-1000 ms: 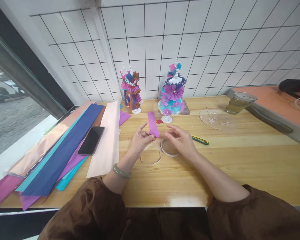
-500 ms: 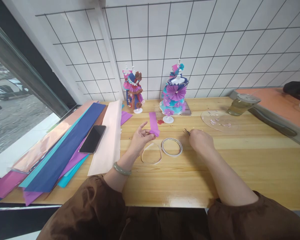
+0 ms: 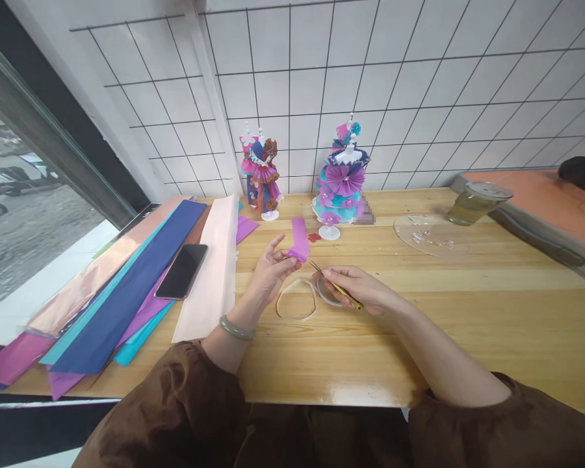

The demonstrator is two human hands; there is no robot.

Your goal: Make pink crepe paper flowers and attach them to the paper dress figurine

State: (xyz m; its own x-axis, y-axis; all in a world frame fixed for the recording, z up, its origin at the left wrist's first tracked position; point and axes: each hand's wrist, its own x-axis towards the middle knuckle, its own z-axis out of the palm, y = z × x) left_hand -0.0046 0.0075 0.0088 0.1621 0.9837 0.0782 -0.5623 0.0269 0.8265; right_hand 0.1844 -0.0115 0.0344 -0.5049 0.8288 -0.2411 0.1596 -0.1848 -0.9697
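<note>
My left hand [image 3: 272, 268] pinches the near end of a purple crepe paper strip [image 3: 299, 235] between thumb and finger, its other fingers raised. In my right hand [image 3: 353, 286] is a pair of gold tweezers [image 3: 344, 294], gripped along the handle. The dark, thin tips point up and left, close to the paper but apart from it. Beneath the right hand lies a roll of narrow tape [image 3: 327, 294], partly covered by the fingers. A pale loop of thin strip [image 3: 296, 316] rests on the table left of the roll.
Paper-dressed miniature mannequins [image 3: 341, 185] stand at the back, with a smaller group [image 3: 263, 175] to their left. Crepe paper sheets [image 3: 127, 286] and a phone [image 3: 181, 272] lie at left. At right are a clear plate [image 3: 414, 242] with small beads and a lidded drink cup [image 3: 475, 205].
My right hand has moved left from the bare table to over the tape roll, bringing the tweezers near the purple strip. The left hand has barely moved.
</note>
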